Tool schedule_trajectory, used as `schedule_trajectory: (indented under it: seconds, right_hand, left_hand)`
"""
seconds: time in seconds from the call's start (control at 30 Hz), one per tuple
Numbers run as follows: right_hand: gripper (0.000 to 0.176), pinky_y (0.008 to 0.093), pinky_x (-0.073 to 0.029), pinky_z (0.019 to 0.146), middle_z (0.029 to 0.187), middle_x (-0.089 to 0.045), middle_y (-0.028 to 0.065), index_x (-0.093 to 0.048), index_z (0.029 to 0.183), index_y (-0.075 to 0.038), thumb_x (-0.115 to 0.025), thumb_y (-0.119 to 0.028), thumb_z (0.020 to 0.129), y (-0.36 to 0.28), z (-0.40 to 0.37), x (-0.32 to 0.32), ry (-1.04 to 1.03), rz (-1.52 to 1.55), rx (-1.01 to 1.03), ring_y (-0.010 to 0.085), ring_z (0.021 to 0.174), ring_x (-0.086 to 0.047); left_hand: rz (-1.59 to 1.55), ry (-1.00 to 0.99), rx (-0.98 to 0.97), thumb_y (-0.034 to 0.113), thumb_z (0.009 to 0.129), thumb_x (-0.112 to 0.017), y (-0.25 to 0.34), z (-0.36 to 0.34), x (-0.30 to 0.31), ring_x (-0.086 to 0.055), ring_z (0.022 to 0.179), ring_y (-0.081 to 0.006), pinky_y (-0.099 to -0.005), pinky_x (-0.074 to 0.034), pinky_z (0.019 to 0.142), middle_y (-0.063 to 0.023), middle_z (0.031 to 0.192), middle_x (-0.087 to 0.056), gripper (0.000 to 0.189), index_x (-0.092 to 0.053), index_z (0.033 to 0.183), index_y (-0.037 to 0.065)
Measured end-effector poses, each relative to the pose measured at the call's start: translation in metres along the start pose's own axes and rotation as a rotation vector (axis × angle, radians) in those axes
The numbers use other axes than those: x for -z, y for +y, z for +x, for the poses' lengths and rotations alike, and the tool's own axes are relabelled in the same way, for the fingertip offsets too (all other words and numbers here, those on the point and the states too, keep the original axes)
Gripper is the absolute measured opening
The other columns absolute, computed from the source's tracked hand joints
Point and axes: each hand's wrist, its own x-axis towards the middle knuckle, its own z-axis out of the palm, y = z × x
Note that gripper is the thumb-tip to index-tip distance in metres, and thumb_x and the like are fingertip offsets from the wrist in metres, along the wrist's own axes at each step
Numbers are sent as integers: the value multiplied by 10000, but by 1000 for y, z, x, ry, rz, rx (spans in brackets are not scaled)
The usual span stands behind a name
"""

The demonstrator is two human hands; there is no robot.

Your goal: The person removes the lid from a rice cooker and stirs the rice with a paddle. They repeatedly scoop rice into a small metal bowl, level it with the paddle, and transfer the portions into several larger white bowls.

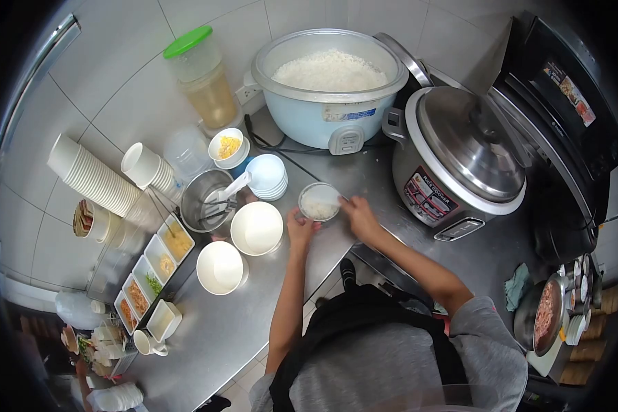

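My left hand (301, 228) is closed on the near left side of a small bowl (302, 195) with white rice (314, 209) in it. My right hand (359, 216) grips a white rice paddle (329, 196), its flat blade lying over the rice at the bowl's right side; the fingers hide its handle. Left of the bowl, two large white paper bowls (257, 229) stand on the steel counter (268, 292). Behind them is a stack of small light-blue bowls (267, 176).
A light-blue cooker full of rice (326, 117) stands at the back, with a lidded steel rice cooker (453, 165) to the right. At left are a steel pot (198, 185), topping trays (148, 276) and stacked paper cups (99, 175). Another person's arm (82, 378) shows at lower left.
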Motion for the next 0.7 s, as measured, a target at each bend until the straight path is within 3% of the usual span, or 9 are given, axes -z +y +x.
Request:
schedule_trajectory:
  seconds: [0.1, 0.2, 0.23, 0.33, 0.43, 0.53, 0.63, 0.7]
  right_hand:
    - [547, 434, -427, 801, 940, -532, 191, -457, 1265, -112, -451, 50, 742, -5, -3, -1, -12, -39, 37, 370, 871, -520]
    - [489, 456, -449, 744, 969, -566, 206, -465, 1262, -188, -451, -9, 806, -34, 20, 48, -20, 90, -181, 409, 825, -561]
    - [418, 473, -460, 710, 964, -597, 202, -468, 1252, -253, -439, -96, 866, -44, 25, 61, -60, 148, -133, 423, 800, -581]
    - [361, 460, -460, 735, 953, -609, 191, -489, 1233, -257, -434, -172, 887, -38, 31, 42, -303, 45, -181, 400, 828, -587]
    - [322, 448, -463, 747, 947, -613, 180, -520, 1204, -247, -447, -234, 890, -41, 31, 22, -321, -71, -161, 383, 847, -591]
    - [324, 449, -449, 776, 1011, -600, 157, -510, 1216, -280, -437, -284, 900, -51, 42, 31, -504, -78, -248, 380, 911, -570]
    - [315, 441, -450, 799, 1035, -601, 133, -524, 1202, -284, -444, -282, 897, -24, 59, 22, -559, -100, -72, 372, 939, -564]
    - [317, 443, -446, 811, 1060, -596, 121, -522, 1203, -291, -451, -293, 894, -17, 63, 29, -535, -63, -70, 367, 951, -562]
  left_hand:
    - [-33, 29, 14, -67, 798, -531, 1, -10, -5, -628, 663, -220, -315, -565, 585, -154, 839, -563, 489, -277, 1212, -18]
    - [-57, 40, -6, -67, 796, -535, 0, -10, -4, -629, 665, -225, -318, -562, 589, -148, 824, -567, 489, -275, 1208, -18]
    - [-57, 48, -7, -66, 797, -537, -2, -9, -5, -629, 668, -226, -318, -561, 590, -147, 821, -568, 491, -275, 1209, -17]
    - [-65, 65, -5, -58, 796, -540, -3, -12, -8, -628, 673, -225, -317, -558, 591, -143, 823, -569, 493, -277, 1211, -14]
    - [-67, 68, -33, -50, 793, -539, -1, -9, -10, -625, 672, -220, -319, -557, 592, -132, 815, -565, 491, -280, 1208, -13]
    - [-92, 81, -33, -51, 784, -534, -3, -14, -8, -621, 667, -216, -321, -556, 593, -125, 810, -553, 493, -279, 1205, -14]
    - [-106, 101, -23, -61, 774, -525, -6, -16, -14, -620, 665, -217, -321, -556, 589, -129, 819, -540, 500, -274, 1205, -19]
    - [-106, 101, -20, -70, 768, -517, -3, -11, -14, -620, 666, -219, -321, -555, 585, -137, 837, -534, 508, -266, 1208, -22]
